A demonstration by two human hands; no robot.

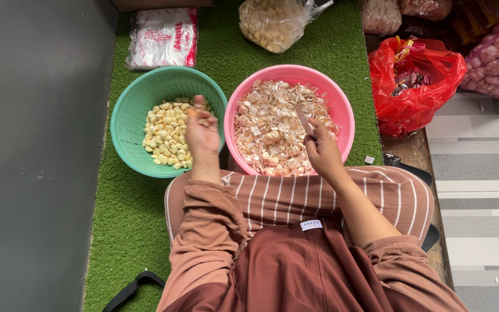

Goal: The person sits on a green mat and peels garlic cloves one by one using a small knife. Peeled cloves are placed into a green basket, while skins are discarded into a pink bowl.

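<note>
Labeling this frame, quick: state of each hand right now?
Left hand: open over the green basket, holds nothing visible.
Right hand: closed on a small knife over the pink basin.

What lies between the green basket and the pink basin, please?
In the head view, the left hand hangs between the green basket and pink basin; beneath it, artificial grass.

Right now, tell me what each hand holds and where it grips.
Right hand grips a small knife by its handle end. Left hand, over the green basket: cannot tell.
</note>
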